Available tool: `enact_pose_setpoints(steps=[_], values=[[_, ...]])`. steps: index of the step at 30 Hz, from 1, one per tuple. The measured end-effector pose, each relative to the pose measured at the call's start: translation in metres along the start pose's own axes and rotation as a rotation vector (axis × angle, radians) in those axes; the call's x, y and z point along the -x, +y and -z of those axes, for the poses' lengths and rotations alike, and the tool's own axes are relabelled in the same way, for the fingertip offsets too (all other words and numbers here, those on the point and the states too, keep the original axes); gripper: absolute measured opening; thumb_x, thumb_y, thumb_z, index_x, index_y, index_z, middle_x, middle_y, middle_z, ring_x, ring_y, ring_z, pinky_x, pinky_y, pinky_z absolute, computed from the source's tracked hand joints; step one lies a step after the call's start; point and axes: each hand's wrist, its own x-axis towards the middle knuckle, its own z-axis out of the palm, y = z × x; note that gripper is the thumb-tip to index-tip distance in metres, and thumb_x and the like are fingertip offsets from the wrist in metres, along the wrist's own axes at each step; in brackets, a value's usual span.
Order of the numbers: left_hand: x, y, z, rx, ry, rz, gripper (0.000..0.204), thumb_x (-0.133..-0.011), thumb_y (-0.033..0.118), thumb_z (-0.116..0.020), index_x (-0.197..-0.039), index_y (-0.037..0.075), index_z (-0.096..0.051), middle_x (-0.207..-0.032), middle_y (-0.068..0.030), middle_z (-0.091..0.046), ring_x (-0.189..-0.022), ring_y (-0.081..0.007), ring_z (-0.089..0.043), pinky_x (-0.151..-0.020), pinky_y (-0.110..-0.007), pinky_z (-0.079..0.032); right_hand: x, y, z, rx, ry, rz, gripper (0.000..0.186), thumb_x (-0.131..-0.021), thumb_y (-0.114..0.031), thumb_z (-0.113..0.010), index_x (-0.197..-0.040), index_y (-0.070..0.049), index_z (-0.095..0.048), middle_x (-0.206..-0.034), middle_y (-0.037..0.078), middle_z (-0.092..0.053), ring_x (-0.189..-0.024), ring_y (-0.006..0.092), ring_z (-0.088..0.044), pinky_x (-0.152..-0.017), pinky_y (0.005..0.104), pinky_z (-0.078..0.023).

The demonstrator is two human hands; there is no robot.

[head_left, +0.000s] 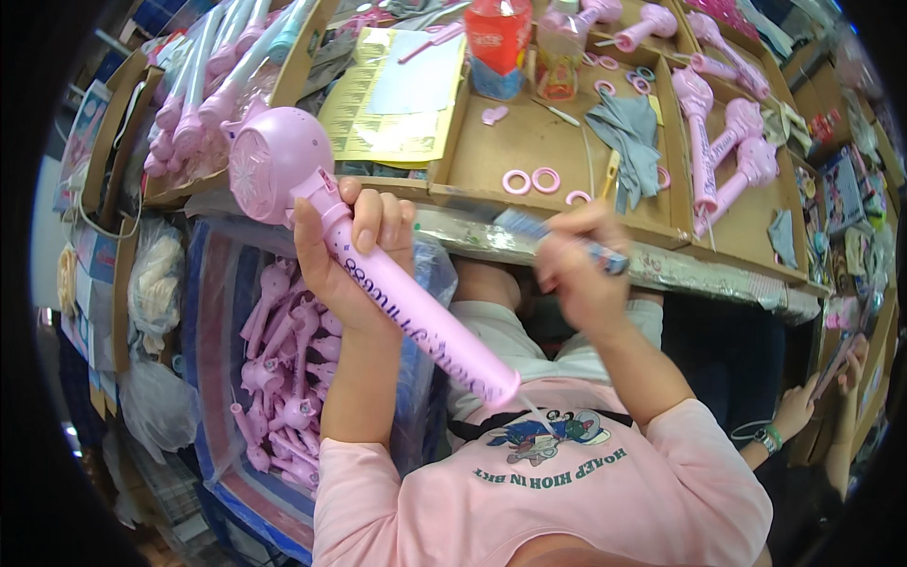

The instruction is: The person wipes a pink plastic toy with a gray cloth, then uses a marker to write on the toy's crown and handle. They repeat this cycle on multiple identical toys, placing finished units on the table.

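My left hand [368, 231] is wrapped around the upper handle of a pink toy wand [420, 317]. The wand's round head [283, 161] tilts up to the left, and its handle, with dark lettering, slants down to the right. A thin pale stick or wire shows at the handle's lower end. My right hand [588, 260], smeared by motion, is closed around a slim blue-grey tool [524, 225] with a dark, patterned end. Its exact kind is blurred. This hand is beside the wand, apart from it, near the bench's front edge.
A plastic-lined striped bag [217, 378] holding many pink wand parts [293, 378] stands at the left. Cardboard trays [482, 151] on the bench hold rings [545, 180], a grey cloth [625, 137], bottles [498, 47] and more wands [697, 132]. Another person's hand [796, 408] is at right.
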Motion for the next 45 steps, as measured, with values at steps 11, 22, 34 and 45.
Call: enact_pose_setpoints(steps=[11,22,34,45], values=[[0.044,0.037,0.065,-0.758,0.249,0.129,0.035,-0.082,0.037,-0.064,-0.084,0.005,-0.047,-0.054,-0.0033,-0.043,-0.048,-0.0115,-0.037,-0.046,-0.025,-0.028,-0.198,0.065,-0.054,1.112,-0.510,0.340,0.025,-0.081,-0.017,-0.057,-0.103,-0.006,-0.065,-0.107,0.016,-0.062,-0.097,0.0307,-0.060,-0.080,0.0406,-0.048],[0.060,0.048,0.082,-0.634,0.225,0.268,0.041,-0.078,0.038,-0.067,-0.087,0.002,-0.050,-0.052,-0.0030,-0.041,-0.046,-0.0112,-0.035,-0.043,-0.026,-0.024,-0.305,0.214,-0.176,1.250,-0.403,0.171,0.026,-0.079,-0.009,-0.057,-0.104,-0.002,-0.056,-0.100,0.021,-0.060,-0.088,0.0382,-0.060,-0.079,0.0451,-0.049],[0.049,0.049,0.086,-0.473,0.076,0.232,0.036,-0.079,0.035,-0.066,-0.078,0.005,-0.048,-0.056,-0.0036,-0.044,-0.048,-0.0104,-0.039,-0.044,-0.025,-0.027,-0.252,0.074,-0.064,1.272,-0.232,0.955,0.012,-0.073,-0.003,-0.062,-0.083,-0.007,-0.061,-0.081,0.006,-0.061,-0.079,0.0274,-0.059,-0.065,0.0374,-0.049],[0.067,0.048,0.083,-0.488,0.124,0.200,0.035,-0.082,0.033,-0.063,-0.091,0.003,-0.046,-0.054,-0.0032,-0.042,-0.047,-0.0101,-0.034,-0.047,-0.024,-0.025,-0.223,0.075,-0.091,0.577,-0.146,0.460,0.011,-0.082,-0.007,-0.058,-0.092,-0.002,-0.054,-0.077,0.007,-0.060,-0.067,0.0165,-0.056,-0.057,0.0303,-0.045]])
